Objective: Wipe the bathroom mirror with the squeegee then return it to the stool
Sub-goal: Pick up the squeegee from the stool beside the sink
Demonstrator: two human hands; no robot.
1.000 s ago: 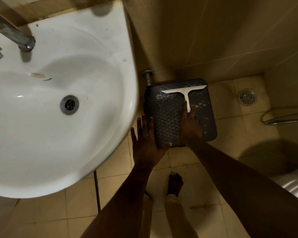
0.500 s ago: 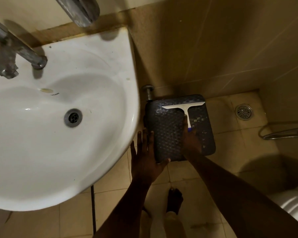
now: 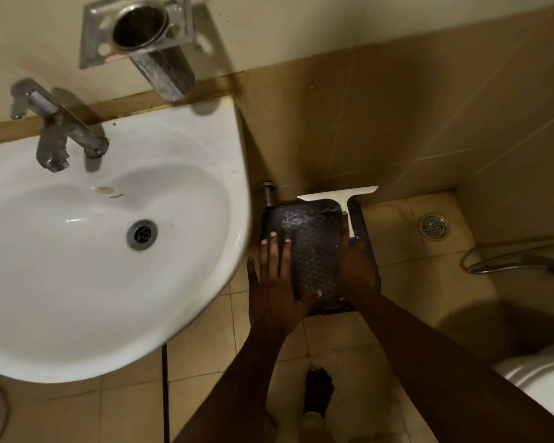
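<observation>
I see beige floor tiles (image 3: 205, 340), tan wall (image 3: 397, 116), white sink (image 3: 77, 314) left, floor drain (image 3: 433, 227) far right, dim light.

- The stool (image 3: 314, 247) stands on the floor against the wall, just right of the sink (image 3: 87, 251).
- The squeegee (image 3: 343, 195) lies over the stool's far right corner, blade along the far edge.
- The floor drain (image 3: 433, 227) sits right of the stool.
- The left hand (image 3: 277, 289) rests on the stool's near left corner.
</observation>
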